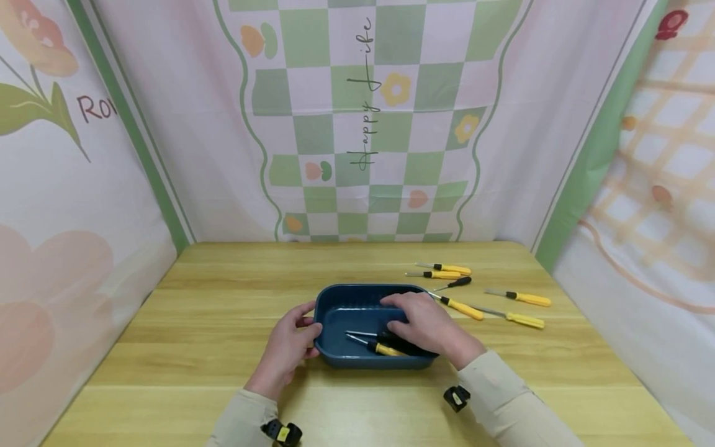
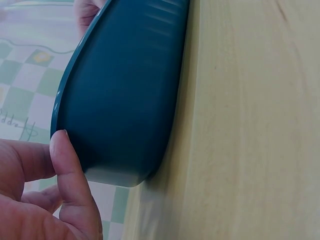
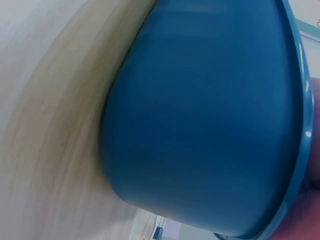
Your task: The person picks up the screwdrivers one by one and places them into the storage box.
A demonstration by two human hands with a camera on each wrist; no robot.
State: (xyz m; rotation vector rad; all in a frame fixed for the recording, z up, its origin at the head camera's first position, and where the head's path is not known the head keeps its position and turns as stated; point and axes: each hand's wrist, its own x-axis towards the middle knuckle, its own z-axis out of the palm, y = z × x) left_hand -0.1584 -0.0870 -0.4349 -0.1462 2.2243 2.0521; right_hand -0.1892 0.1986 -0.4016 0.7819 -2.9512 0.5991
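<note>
A deep blue rectangular dish (image 1: 347, 315) stands on the table. My left hand (image 1: 287, 341) grips its left end, thumb over the rim and fingers along the outside wall; the left wrist view shows these fingers (image 2: 75, 180) at the rim. My right hand (image 1: 427, 320) reaches over the right end into the dish, thumb and index finger spread apart with nothing between them. Below it lie a screwdriver with a yellow and black handle (image 1: 389, 351) and a black-handled screwdriver (image 1: 401, 343), partly hidden by the hand. The dish's wall (image 3: 200, 115) fills most of the right wrist view.
Right of the dish lie several more screwdrivers: a yellow-handled one (image 1: 466, 309) close to the rim, a small black one (image 1: 460, 282), a clear yellow one (image 1: 525, 320), and others behind. Printed cloths (image 1: 368, 124) hang behind the wooden table (image 1: 240, 279) and at its sides.
</note>
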